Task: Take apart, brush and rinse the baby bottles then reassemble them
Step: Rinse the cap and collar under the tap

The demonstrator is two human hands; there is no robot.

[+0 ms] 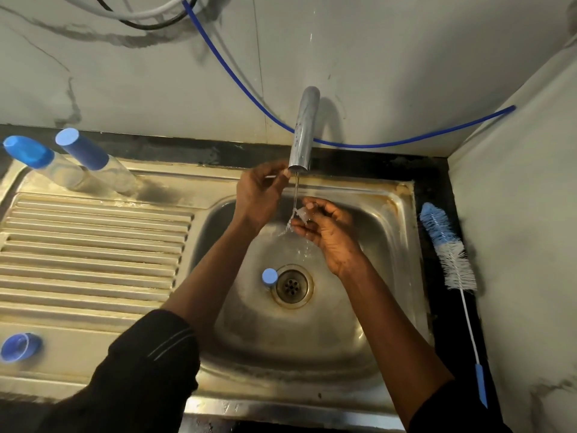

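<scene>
Water runs from the steel tap (302, 142) into the sink basin (359, 307). My right hand (324, 229) pinches a small clear teat (304, 213) under the stream. Just left of the spout, my left hand (259, 192) holds a thin white stick-like tool (271, 176) between its fingertips. Two assembled clear bottles with blue caps (29, 151) (82, 150) stand at the back left of the drainboard. A blue part (270, 276) sits in the basin beside the drain. A blue screw ring (20, 346) lies on the drainboard's front left.
A long blue-and-white bottle brush (449, 254) lies on the dark counter right of the sink. A blue hose (249, 98) hangs along the wall behind the tap. The ribbed drainboard (93, 245) spreads to the left. A wall closes in on the right.
</scene>
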